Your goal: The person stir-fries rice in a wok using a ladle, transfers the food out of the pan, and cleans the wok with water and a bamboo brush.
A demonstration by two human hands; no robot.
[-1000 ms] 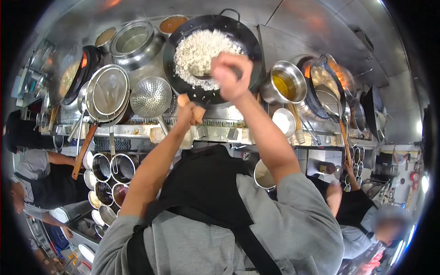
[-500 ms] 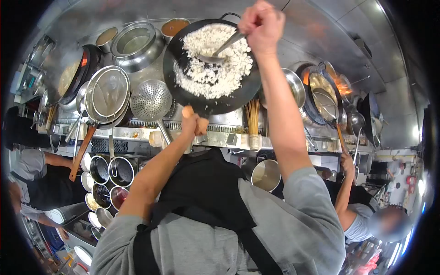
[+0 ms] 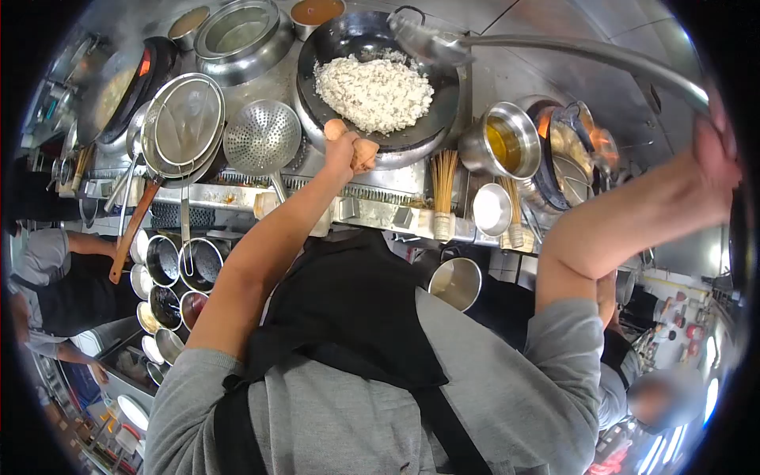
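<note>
Rice [image 3: 376,93], or something like it, sits in one mound inside the black wok [image 3: 445,89]; a moment ago it lay spread out, the ladle [image 3: 554,42] working in it. In the head view I see that ladle swung up by the far right rim, too blurred to tell whether it touches. The right hand [image 3: 716,158], out wide, has its fingers wrapped round the handle's end. The left hand [image 3: 340,150] clamps a tan cloth [image 3: 365,155] at the near rim. Stirring looks paused.
</note>
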